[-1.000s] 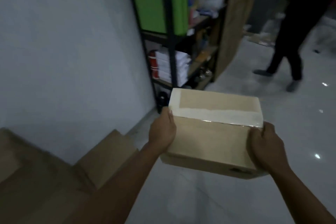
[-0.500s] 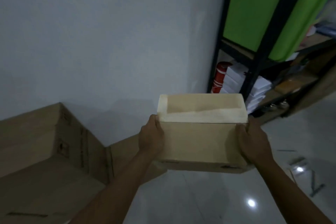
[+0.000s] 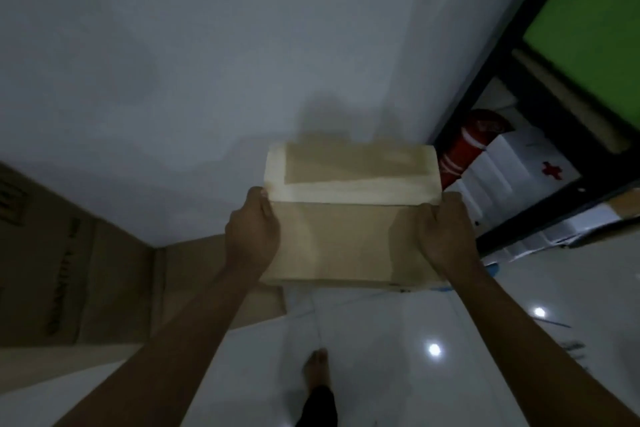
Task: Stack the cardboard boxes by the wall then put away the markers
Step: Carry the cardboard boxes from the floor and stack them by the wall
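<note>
A taped cardboard box [image 3: 346, 239] hangs in front of me, close to the white wall [image 3: 242, 62]. My left hand [image 3: 252, 236] grips its left end and my right hand [image 3: 445, 236] grips its right end, thumbs on top. Below and to the left, a low cardboard box [image 3: 194, 274] lies on the floor against the wall, partly hidden by my left arm. A larger cardboard box [image 3: 52, 270] stands at the far left. No markers are recognisable in view.
A black metal shelf rack [image 3: 526, 107] stands to the right, holding a green case [image 3: 595, 21], a red canister [image 3: 467, 149] and white boxes [image 3: 512, 177]. Glossy white floor [image 3: 398, 340] lies below, with my bare foot [image 3: 317, 371] on it.
I have turned left and stepped closer to the wall, carrying the box with both hands. The camera now looks further down, showing the floor and my foot. The walking person left view earlier.
</note>
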